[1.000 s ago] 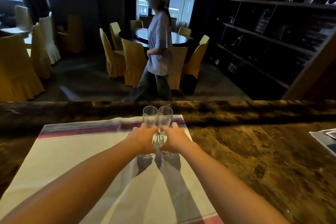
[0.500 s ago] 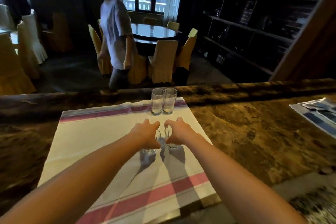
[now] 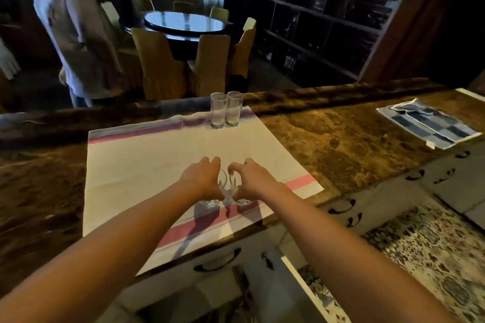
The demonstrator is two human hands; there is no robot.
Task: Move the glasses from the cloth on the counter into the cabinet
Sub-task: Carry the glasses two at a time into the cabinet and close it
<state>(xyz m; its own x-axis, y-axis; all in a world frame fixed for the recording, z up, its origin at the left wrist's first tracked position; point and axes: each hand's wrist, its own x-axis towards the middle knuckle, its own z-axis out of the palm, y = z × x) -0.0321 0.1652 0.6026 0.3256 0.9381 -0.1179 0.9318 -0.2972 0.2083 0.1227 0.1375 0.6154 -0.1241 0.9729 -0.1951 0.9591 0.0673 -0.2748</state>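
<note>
A white cloth [image 3: 157, 160] with pink stripes lies on the brown marble counter [image 3: 341, 136]. Two tall clear glasses [image 3: 226, 110] stand side by side at the cloth's far edge. My left hand [image 3: 203, 178] is closed around a clear glass [image 3: 211, 200] and my right hand [image 3: 248, 178] around a second glass [image 3: 242, 199]. Both held glasses are side by side over the cloth's near pink stripe, mostly hidden by my fingers. Below the counter's near edge a white cabinet door [image 3: 312, 294] stands open.
A folded blue checked cloth [image 3: 427, 123] lies on the counter at the right. White drawer fronts with dark handles [image 3: 341, 207] run under the counter edge. A person in a light shirt [image 3: 70, 34] stands beyond the counter at the left. Chairs, a round table and dark shelves fill the room behind.
Both hands have drawn their glasses back from the far pair toward the cloth's near stripe. My view has tipped downward, showing drawers and the open cabinet door. The person beyond the counter has walked left.
</note>
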